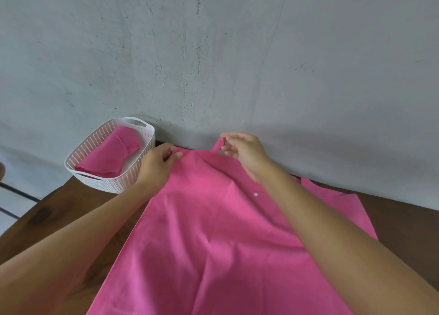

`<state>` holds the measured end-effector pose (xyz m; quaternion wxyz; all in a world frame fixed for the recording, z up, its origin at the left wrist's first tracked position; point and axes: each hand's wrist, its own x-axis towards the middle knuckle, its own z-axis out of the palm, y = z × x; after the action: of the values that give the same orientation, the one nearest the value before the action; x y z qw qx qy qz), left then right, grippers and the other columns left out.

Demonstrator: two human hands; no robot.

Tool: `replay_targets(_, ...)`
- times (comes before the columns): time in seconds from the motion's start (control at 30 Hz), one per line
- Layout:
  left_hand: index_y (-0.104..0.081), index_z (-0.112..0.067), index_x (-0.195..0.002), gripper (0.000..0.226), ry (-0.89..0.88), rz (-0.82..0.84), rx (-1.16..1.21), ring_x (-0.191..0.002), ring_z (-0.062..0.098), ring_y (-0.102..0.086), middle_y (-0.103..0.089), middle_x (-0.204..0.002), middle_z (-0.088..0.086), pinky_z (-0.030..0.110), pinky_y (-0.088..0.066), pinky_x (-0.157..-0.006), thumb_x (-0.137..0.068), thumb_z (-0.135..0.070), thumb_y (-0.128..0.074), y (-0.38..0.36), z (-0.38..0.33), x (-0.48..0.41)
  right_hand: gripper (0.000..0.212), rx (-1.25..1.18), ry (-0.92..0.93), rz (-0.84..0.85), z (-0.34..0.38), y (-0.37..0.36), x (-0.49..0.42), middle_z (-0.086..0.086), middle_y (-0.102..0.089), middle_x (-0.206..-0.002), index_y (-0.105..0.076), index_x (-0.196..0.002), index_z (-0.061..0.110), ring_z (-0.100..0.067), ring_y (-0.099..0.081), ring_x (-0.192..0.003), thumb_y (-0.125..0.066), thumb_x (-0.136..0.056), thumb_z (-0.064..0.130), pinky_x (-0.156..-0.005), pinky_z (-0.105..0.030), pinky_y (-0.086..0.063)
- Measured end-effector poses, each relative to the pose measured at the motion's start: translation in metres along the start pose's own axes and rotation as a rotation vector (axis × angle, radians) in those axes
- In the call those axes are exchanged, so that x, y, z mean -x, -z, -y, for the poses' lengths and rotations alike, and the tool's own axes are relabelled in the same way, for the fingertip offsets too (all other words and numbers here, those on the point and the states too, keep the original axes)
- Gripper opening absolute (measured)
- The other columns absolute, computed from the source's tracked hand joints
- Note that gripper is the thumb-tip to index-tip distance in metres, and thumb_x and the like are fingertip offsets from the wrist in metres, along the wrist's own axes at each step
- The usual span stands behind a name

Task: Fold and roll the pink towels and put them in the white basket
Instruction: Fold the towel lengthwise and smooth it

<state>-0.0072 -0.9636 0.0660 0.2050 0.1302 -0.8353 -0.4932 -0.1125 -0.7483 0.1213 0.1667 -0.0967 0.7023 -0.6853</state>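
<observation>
Here we are at the far edge of the pink towel (213,231), which lies spread across the brown desk (71,219) and runs from the wall (213,53) right down out of the bottom of the view. The left hand (156,165) pinches the far hem, its fingers (174,156) curled onto the cloth. The right hand (247,155) has its fingertips closed on a small hanging loop (218,146) that sticks up from that same edge. This looks like thin, light, floppy fabric, creased in soft ridges, so it should fold without any fight but will sag and slide if held at only one point. Corners and hems are the places to take it, both hands well apart, then smooth it flat before rolling. A little white snap (255,194) sits near the right wrist; best tucked inside the fold. Over on the left, the white basket (104,184) stands on the corner of the desk close to the wall, just beside the left hand, with one rolled towel (114,150) lying in it already and room alongside. Nothing blocks the way there, though the wall sits hard against the far edge and leaves little space beyond the cloth.
</observation>
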Motion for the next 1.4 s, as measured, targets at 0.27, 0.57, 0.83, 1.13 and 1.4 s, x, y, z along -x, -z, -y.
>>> replay_targets(0.27,-0.070,-0.014,-0.084,0.013,-0.002,0.036,0.112,-0.086,0.029,-0.070,-0.072,-0.084,0.006,0.053,-0.056,-0.084,-0.097,-0.015,-0.067,0.019,-0.023,0.045,0.028,-0.038,-0.020,-0.045,-0.006,0.008,0.008,-0.008,-0.064,-0.120,-0.061,-0.128,0.009,-0.022,-0.069,-0.102,-0.057,-0.100,0.008,-0.090,-0.027,-0.056)
replay_targets(0.57,-0.071,-0.011,-0.087,0.012,0.054,0.008,0.088,-0.085,0.027,-0.071,-0.074,-0.087,0.007,0.051,-0.058,-0.085,-0.097,-0.014,-0.067,0.023,-0.025,0.057,0.009,0.778,0.160,-0.233,-0.051,0.123,0.053,0.008,-0.069,-0.085,-0.069,-0.088,0.017,-0.007,-0.063,-0.078,-0.063,-0.093,0.013,-0.070,-0.016,-0.046)
replay_targets(0.83,-0.071,-0.011,-0.088,0.011,0.075,-0.011,0.056,-0.083,0.028,-0.072,-0.075,-0.085,0.008,0.047,-0.058,-0.082,-0.097,-0.016,-0.067,0.021,-0.024,0.058,0.011,1.103,0.221,-0.245,-0.072,0.188,0.082,0.007,-0.068,-0.083,-0.068,-0.086,0.017,-0.014,-0.062,-0.079,-0.063,-0.095,0.021,-0.075,-0.037,-0.053)
replay_targets(1.13,-0.073,-0.014,-0.089,0.011,0.085,-0.013,0.014,-0.082,0.025,-0.072,-0.075,-0.083,0.004,0.042,-0.057,-0.080,-0.097,-0.018,-0.067,0.018,-0.025,0.055,0.011,1.463,0.143,-0.046,-0.083,0.202,0.086,0.007,-0.063,-0.107,-0.066,-0.106,0.023,-0.019,-0.054,-0.108,-0.062,-0.096,0.026,-0.098,-0.035,-0.031)
replay_targets(1.4,-0.073,-0.015,-0.090,0.012,0.088,0.006,-0.008,-0.085,0.025,-0.072,-0.075,-0.086,0.004,0.044,-0.057,-0.083,-0.098,-0.022,-0.067,0.016,-0.025,0.057,0.006,1.354,0.318,-0.196,-0.070,0.208,0.164,0.011,-0.061,-0.087,-0.064,-0.089,0.022,-0.017,-0.060,-0.083,-0.068,-0.093,0.021,-0.086,-0.035,-0.034)
